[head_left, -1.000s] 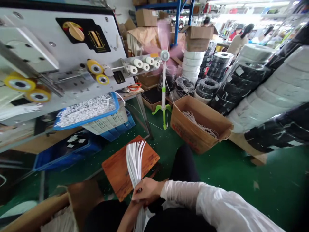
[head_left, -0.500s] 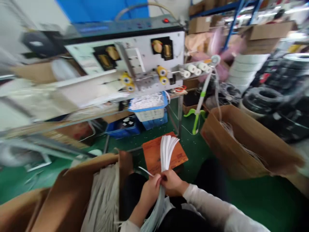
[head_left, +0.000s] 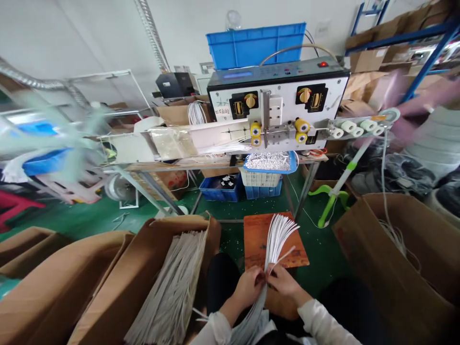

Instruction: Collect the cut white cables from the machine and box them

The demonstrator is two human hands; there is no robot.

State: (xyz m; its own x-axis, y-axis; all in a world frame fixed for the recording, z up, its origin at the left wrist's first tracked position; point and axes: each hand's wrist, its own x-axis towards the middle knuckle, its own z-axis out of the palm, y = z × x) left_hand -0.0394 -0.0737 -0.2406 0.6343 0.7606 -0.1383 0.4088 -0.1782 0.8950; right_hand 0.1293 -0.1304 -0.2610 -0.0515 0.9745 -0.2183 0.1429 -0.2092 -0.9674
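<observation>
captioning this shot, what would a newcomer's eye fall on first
Probably the machine with yellow rollers at upper centre, a blue crate showing above it. Next, the bundle of white strands fanning out over the wooden board at lower centre, left hand and right hand both at it. An open carton at lower left holds more pale strands.

Wht wire bundle (head_left: 274, 239), tilted, mid pinched, top fanned
</observation>
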